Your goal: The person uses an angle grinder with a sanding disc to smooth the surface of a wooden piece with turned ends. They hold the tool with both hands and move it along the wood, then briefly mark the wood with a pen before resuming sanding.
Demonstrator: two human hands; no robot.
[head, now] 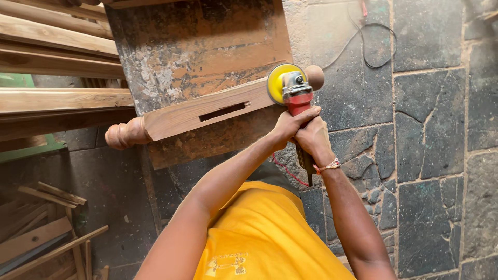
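A turned wooden post (202,111) with a rectangular slot and rounded ends lies across a worn wooden board (197,46). A red and grey angle grinder (296,93) with a yellow disc (276,83) rests against the post's right end. My left hand (290,127) and my right hand (313,137) both grip the grinder's body, side by side. A thread band sits on my right wrist. My yellow shirt fills the lower middle.
Long timber planks (57,67) are stacked at the upper left. Scrap wood strips (46,233) lie at the lower left. A cable (376,46) loops on the grey stone floor (430,129) at the upper right.
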